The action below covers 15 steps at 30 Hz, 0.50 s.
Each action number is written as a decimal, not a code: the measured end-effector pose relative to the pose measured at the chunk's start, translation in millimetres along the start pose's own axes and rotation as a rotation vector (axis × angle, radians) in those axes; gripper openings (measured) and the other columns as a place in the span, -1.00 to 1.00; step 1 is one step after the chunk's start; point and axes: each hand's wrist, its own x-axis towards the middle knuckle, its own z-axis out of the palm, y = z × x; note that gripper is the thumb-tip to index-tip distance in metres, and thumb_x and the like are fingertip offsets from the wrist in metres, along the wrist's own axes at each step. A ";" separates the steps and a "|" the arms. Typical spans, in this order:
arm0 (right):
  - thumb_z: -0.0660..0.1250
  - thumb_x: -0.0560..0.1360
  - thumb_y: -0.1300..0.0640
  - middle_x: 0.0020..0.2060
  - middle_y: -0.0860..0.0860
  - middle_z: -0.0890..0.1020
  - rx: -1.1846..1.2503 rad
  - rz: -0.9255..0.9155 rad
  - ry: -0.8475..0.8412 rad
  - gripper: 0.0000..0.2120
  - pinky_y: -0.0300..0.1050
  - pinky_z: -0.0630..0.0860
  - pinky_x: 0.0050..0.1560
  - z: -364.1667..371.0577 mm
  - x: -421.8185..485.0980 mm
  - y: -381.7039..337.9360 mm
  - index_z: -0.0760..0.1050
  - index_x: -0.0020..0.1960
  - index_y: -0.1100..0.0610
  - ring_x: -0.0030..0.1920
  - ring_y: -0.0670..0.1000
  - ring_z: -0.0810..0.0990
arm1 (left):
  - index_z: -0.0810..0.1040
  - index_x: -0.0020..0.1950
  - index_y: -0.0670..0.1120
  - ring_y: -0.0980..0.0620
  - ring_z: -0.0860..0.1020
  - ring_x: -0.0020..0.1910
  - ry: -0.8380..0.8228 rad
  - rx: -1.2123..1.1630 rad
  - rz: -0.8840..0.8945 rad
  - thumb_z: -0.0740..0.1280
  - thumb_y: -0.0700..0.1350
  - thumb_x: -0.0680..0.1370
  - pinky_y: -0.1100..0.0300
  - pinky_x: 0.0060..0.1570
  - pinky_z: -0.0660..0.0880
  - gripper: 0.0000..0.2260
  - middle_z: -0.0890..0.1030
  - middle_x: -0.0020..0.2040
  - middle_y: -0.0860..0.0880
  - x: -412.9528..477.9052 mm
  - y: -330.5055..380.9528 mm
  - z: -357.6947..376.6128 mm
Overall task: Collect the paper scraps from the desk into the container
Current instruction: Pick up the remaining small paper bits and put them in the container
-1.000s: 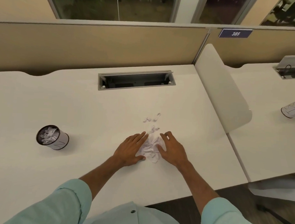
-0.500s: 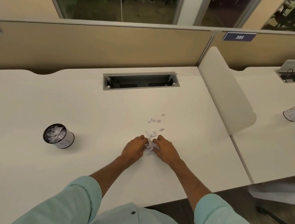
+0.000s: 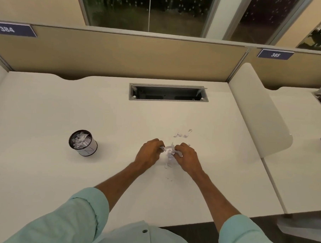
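Paper scraps [image 3: 170, 155] are bunched between the person's two hands, just above the white surface [image 3: 43, 171] and right of its middle. Nearest the camera, a few tiny loose bits [image 3: 169, 178] lie on the surface below the hands, between the forearms, and some pieces hang from the bundle as if about to fall. The left hand [image 3: 148, 154] has its fingers curled and pressed onto the left side of the bundle; the right hand [image 3: 186, 157] is curled the same way, pinching the right side, so both grips are closed on paper with the knuckles nearly meeting. Whether the bundle is fully clear of the surface I cannot tell.

Just beyond the hands a small group of stray scraps [image 3: 183, 133] rests on the surface, untouched. Well to the left stands the container [image 3: 83, 143], a small round cup, upright, already holding a heap of white scraps that reaches near its rim. Farther back is an open cable tray [image 3: 168, 93] set into the surface, with nothing of the task in it.

By my reading the job is well past half: one load sits in the container, the main pile is gathered in hand but not yet carried over, and the strays both before and behind the hands remain to be picked up.
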 end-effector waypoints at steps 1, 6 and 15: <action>0.36 0.63 0.15 -0.06 0.15 0.62 0.007 -0.018 0.005 -0.85 0.01 0.46 -0.05 0.3 4.3 -7.5 0.64 0.02 0.23 -0.02 0.18 0.61 | 0.71 0.15 -0.15 -0.14 0.66 0.07 0.021 -0.007 -0.008 0.36 -0.19 0.69 -0.07 0.12 0.60 -0.86 0.71 0.10 -0.11 -0.9 -3.3 -7.5; 0.41 0.61 0.18 -0.14 0.19 0.61 0.101 -0.129 0.022 -0.85 0.05 0.46 -0.09 8.9 32.8 -61.5 0.64 -0.05 0.26 -0.10 0.20 0.60 | 0.71 0.11 -0.16 -0.16 0.65 0.03 0.141 -0.030 -0.058 0.36 -0.22 0.66 -0.05 0.06 0.58 -0.87 0.71 0.05 -0.12 -11.3 -32.0 -49.5; 0.44 0.58 0.21 -0.11 0.20 0.65 0.180 -0.377 -0.091 -0.88 0.07 0.49 -0.05 52.0 79.4 -184.8 0.68 0.00 0.28 -0.10 0.21 0.60 | 0.70 0.15 -0.16 -0.14 0.66 0.08 0.378 -0.054 -0.281 0.36 -0.23 0.67 -0.02 0.09 0.58 -0.86 0.70 0.08 -0.10 -58.9 -115.4 -138.4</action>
